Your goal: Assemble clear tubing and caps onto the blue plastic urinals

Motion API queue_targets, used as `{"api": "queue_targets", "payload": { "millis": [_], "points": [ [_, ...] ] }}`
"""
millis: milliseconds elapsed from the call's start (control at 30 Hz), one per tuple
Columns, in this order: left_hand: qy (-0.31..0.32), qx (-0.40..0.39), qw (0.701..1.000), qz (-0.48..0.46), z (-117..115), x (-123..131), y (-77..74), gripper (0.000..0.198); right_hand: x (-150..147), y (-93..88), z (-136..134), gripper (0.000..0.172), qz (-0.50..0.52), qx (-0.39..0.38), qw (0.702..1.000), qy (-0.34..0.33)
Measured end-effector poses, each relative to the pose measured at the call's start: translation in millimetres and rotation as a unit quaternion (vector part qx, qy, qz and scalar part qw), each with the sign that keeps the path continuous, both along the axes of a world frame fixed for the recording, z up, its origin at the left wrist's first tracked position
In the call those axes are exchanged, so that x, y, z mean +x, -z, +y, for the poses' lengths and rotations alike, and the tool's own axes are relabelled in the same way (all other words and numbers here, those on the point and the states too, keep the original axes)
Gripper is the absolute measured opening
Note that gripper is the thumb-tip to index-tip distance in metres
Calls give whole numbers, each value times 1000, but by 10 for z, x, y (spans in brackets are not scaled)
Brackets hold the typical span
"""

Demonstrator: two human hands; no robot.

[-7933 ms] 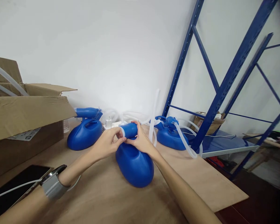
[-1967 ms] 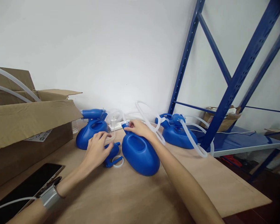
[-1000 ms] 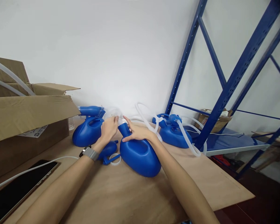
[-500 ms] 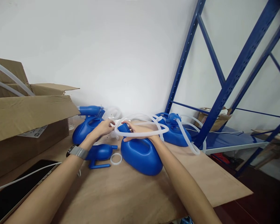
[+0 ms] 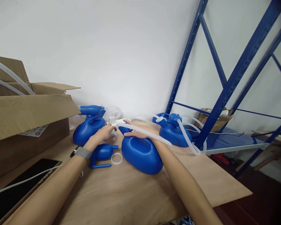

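A blue plastic jug (image 5: pixel 141 153) lies on the wooden table in the middle. My right hand (image 5: pixel 135 131) rests on its neck, thumb and fingers closed round it. A clear flexible tube (image 5: pixel 154 136) runs across my right wrist toward the left. My left hand (image 5: pixel 104 132) has its fingers pinched at that tube's left end, just beside the jug's neck. Below my left hand lie a small blue cap piece (image 5: pixel 103 152) and a white ring (image 5: pixel 116 158).
Two more blue jugs stand behind, one at the left (image 5: pixel 87 129), one at the right (image 5: pixel 173 132) with tubes fitted. An open cardboard box (image 5: pixel 25 115) fills the left side. A phone (image 5: pixel 21 184) lies at the near left. A blue steel rack (image 5: pixel 224 84) rises at the right.
The tube loop that stood above the jug has come down flat across my right wrist. My left hand has shifted slightly down toward the jug's neck. The blue cap piece and ring stay put.
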State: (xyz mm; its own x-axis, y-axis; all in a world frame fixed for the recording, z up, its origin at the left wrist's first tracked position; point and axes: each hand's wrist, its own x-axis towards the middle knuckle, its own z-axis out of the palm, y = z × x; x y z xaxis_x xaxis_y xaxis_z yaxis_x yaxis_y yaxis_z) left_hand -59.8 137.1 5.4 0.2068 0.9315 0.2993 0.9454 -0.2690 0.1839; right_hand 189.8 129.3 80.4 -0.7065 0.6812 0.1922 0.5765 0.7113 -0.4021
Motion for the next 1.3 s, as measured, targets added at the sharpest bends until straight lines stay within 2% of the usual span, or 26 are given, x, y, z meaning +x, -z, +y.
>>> {"api": "queue_targets", "payload": {
  "millis": [100, 167, 300, 467, 633, 700, 733, 833, 867, 900, 1000, 1067, 1167, 1300],
  "points": [
    [-11, -4, 999, 41, -52, -4, -15, 36, 2, 1, 16, 76, 3, -6, 1000, -10],
    [-19, 0, 998, 63, -92, 20, -20, 36, 7, -10, 12, 80, 4, 3, 1000, -27],
    [-33, 12, 995, 98, -139, 91, -62, 28, 19, -54, -3, 98, -10, 20, 998, -65],
    [-16, 41, 990, 131, -185, 84, -196, 31, 42, -95, -11, 126, -46, 33, 994, -90],
    [2, 75, 987, 142, -253, 24, -316, 32, 41, -109, -56, 137, -64, 4, 994, -90],
    [2, 81, 986, 145, -269, 25, -345, 33, 26, -117, -88, 131, -26, -8, 995, -98],
    [0, 82, 986, 148, -273, 30, -355, 33, 14, -122, -102, 120, 8, -16, 994, -110],
    [-7, 84, 985, 150, -278, 47, -372, 33, -34, -127, -90, 70, 118, -44, 982, -141],
    [-9, 85, 985, 149, -278, 49, -377, 33, -55, -124, -61, 69, 157, -55, 978, -125],
    [-11, 86, 985, 149, -280, 50, -383, 33, -77, -119, -21, 78, 198, -66, 974, -86],
    [-16, 93, 985, 147, -294, 50, -421, 33, -124, -115, 120, 95, 318, -129, 936, 80],
    [-20, 100, 984, 145, -310, 56, -470, 31, -123, -136, 168, 96, 349, -212, 906, 109],
    [-24, 111, 984, 135, -341, 81, -575, 28, -94, -215, 114, 89, 390, -324, 861, 29],
    [-20, 127, 985, 113, -390, 128, -731, 31, -101, -332, -43, 64, 513, -365, 774, -65]
  ]
}}
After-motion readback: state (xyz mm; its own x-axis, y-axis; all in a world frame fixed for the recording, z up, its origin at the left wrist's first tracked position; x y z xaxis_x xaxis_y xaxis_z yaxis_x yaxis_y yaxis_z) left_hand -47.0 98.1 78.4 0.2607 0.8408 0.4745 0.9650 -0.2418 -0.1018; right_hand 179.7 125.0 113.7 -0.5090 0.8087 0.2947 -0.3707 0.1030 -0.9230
